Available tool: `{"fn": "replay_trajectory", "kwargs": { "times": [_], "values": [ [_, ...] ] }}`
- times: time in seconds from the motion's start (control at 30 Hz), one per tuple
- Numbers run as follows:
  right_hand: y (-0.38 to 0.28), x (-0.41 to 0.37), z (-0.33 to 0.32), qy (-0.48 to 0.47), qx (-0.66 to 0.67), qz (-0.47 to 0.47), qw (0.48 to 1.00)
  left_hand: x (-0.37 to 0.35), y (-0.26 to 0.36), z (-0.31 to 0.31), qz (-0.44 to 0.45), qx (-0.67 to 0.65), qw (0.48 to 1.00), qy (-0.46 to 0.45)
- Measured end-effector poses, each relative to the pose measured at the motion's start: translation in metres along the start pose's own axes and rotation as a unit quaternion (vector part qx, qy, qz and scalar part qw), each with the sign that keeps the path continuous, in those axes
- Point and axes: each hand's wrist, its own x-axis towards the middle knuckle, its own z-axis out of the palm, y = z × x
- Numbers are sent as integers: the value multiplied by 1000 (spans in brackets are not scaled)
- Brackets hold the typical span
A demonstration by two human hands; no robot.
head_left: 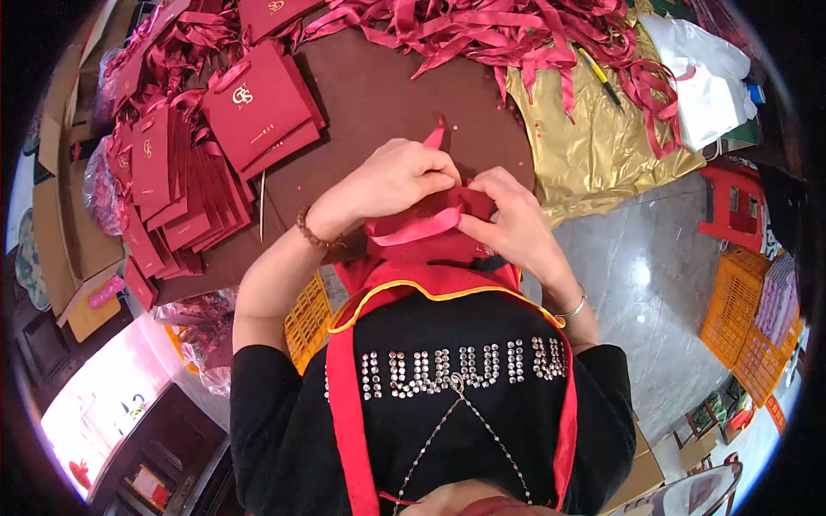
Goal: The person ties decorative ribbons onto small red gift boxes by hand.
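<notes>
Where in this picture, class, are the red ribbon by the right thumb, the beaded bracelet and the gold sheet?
Red ribbon (419, 228): head view, middle of the flat strip.
Beaded bracelet (308, 230): head view, its beads.
Gold sheet (595, 156): head view, a bare, creased part.

gift bags: deep wine red, gold logo
ribbon: pinky crimson, pretty much
apron: bright red, yellow trim
plastic crates: just plain orange
</notes>
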Motion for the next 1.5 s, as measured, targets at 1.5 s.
{"fn": "replay_trajectory", "kwargs": {
  "times": [1.5],
  "values": [
    [5,0,11,25,63,-42,997,19,15,-1,-258,-73,955,-123]
  ]
}}
